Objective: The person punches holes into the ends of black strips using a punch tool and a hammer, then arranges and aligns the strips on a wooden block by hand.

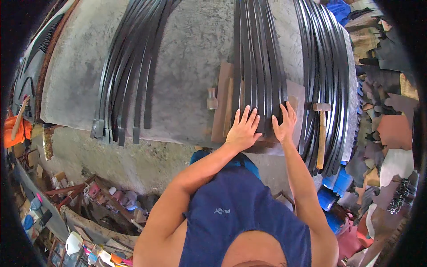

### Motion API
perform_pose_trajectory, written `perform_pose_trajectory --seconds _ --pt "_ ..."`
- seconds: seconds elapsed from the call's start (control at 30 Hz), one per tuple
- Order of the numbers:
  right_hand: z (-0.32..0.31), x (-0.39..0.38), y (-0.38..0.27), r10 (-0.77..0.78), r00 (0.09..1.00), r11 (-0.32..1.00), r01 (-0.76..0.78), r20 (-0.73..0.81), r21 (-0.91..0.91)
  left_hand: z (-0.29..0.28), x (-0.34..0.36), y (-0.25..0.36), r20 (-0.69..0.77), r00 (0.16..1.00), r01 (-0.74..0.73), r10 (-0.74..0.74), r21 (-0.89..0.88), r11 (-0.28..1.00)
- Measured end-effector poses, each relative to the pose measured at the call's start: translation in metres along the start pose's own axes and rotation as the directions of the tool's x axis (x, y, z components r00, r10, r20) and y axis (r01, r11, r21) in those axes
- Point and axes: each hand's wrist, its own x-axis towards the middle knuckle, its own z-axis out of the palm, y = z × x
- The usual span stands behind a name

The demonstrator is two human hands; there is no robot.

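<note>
Several long black leather-like strips (261, 58) lie side by side down the middle of the grey table, their near ends over a brown board (223, 95). My left hand (243, 127) rests palm down on the near left part of these strips, fingers spread. At their right edge, my right hand (285, 123) lies with its thumb apart from the fingers, touching the outer strip or the board beside it. Neither hand is wrapped round anything. The strip ends between and under my hands are partly hidden.
A second bundle of black strips (129, 75) lies to the left, a third (327, 66) to the right. On the third rests a wooden-handled hammer (321, 138). A small metal tool (212, 99) stands left of the board. Leather scraps (395, 132) pile up at far right.
</note>
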Motion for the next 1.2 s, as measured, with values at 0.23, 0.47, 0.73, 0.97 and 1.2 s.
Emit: perform_pose_trajectory --seconds 0.23,0.47,0.73,0.97,1.2 --pt "0.0 -0.002 0.008 -0.014 0.999 0.999 0.016 -0.042 0.048 -0.001 0.001 0.006 -0.001 1.0 -0.006 0.006 0.048 0.999" --pt "-0.001 0.0 0.008 0.032 0.999 0.992 -0.034 0.023 0.119 0.0 0.002 0.011 -0.047 0.999 0.022 -0.018 0.094 0.995" --pt "-0.004 0.033 -0.001 -0.366 0.895 0.93 0.361 0.255 0.069 -0.005 0.004 0.026 -0.056 0.995 0.088 -0.08 0.164 0.982" --pt "-0.021 -0.001 0.023 -0.369 0.878 0.929 0.359 0.304 0.089 -0.001 0.004 0.04 0.06 0.982 0.145 -0.177 0.35 0.925" --pt "-0.011 0.008 0.027 -0.428 0.88 0.903 0.409 0.205 0.127 0.001 0.008 0.047 0.124 0.975 0.1 -0.184 0.494 0.863"
